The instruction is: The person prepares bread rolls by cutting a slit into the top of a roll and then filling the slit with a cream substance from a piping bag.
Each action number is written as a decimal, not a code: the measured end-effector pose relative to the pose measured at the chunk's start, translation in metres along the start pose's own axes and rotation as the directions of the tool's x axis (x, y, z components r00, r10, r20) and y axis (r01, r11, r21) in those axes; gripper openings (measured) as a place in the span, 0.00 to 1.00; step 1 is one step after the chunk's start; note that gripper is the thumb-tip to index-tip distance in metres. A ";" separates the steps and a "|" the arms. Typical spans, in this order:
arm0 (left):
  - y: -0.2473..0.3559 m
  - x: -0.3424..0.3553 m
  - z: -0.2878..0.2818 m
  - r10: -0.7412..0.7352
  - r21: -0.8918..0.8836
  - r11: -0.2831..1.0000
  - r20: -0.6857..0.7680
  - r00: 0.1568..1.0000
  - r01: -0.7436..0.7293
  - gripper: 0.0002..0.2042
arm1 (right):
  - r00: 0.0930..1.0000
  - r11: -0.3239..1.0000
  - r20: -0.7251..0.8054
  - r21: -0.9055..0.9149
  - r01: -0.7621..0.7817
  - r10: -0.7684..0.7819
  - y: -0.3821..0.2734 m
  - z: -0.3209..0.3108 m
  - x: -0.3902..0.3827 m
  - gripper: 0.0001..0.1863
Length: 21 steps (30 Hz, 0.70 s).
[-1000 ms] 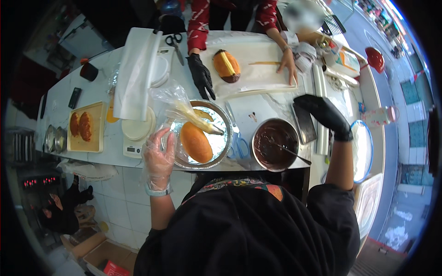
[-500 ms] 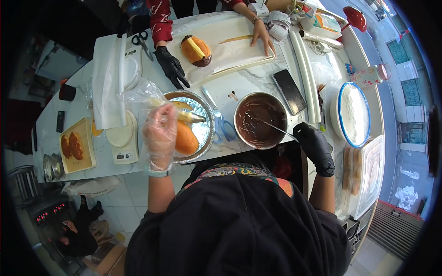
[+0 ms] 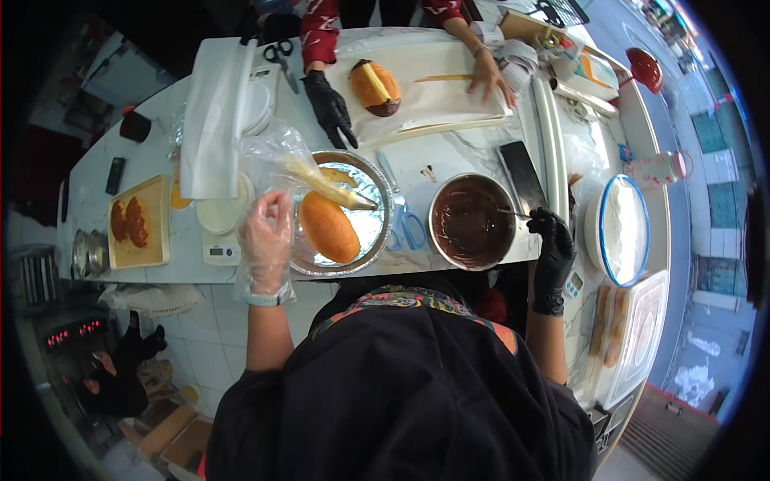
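Note:
My left hand (image 3: 269, 232), in a clear plastic glove, is closed with its fingers curled, and I see nothing in it. It is beside a foil-lined round pan (image 3: 387, 232) that holds a golden oval bun (image 3: 327, 228). A clear piping bag (image 3: 325, 186) of pale yellow filling lies across the pan, its metal tip (image 3: 365, 204) pointing right. My right hand (image 3: 553, 252), in a black glove, grips the thin handle of a metal spoon (image 3: 520, 214). The spoon's head is hidden in the melted chocolate (image 3: 473, 224) of a steel bowl (image 3: 434, 240).
Across the table, a co-worker's gloved hand (image 3: 329, 108) and bare hand (image 3: 488, 78) flank a paper-lined tray (image 3: 445, 112) with a chocolate-ended bun (image 3: 374, 88). Blue scissors (image 3: 407, 228) lie between pan and bowl. A phone (image 3: 521, 175) and a blue-rimmed flour bowl (image 3: 624, 228) are right.
The whole view has shifted. My left hand is now lower and farther from the piping bag. The spoon has moved to the right side of the bowl, with my right hand closer to the rim.

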State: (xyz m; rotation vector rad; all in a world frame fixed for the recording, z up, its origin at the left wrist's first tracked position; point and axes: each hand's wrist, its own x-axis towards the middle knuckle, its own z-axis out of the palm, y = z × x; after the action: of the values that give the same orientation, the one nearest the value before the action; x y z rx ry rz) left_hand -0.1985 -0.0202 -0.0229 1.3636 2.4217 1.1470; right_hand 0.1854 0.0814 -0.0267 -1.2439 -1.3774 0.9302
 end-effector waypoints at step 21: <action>0.009 0.002 0.034 0.094 -0.132 0.988 0.108 0.990 -0.079 0.12 | 0.983 0.970 -0.097 0.204 -0.133 0.155 0.031 -0.007 -0.013 0.10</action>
State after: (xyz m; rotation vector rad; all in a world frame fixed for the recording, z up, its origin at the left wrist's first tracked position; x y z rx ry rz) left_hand -0.1784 0.0032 -0.0402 1.4647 2.1917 1.1866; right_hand 0.1980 0.0732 -0.0578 -1.2368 -1.0907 1.0540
